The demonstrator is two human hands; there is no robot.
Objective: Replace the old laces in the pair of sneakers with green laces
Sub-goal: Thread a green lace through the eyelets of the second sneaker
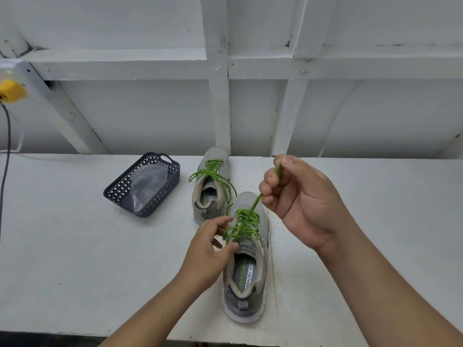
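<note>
Two grey sneakers lie on a white table. The far sneaker point(213, 186) carries a green lace with loose ends trailing off its sides. The near sneaker point(246, 266) has a green lace point(244, 222) threaded through its eyelets. My right hand point(298, 199) is raised above and to the right of it, fingers curled round one end of that lace, pulling it taut upward. My left hand point(210, 249) rests at the near sneaker's left side by the tongue, its thumb and fingers close around the other part of the lace near the top eyelets.
A dark perforated plastic basket point(172, 171) holding a clear plastic bag stands left of the far sneaker. A white panelled wall rises behind the table point(75, 234). A yellow object point(11, 92) with a black cable hangs at the far left edge.
</note>
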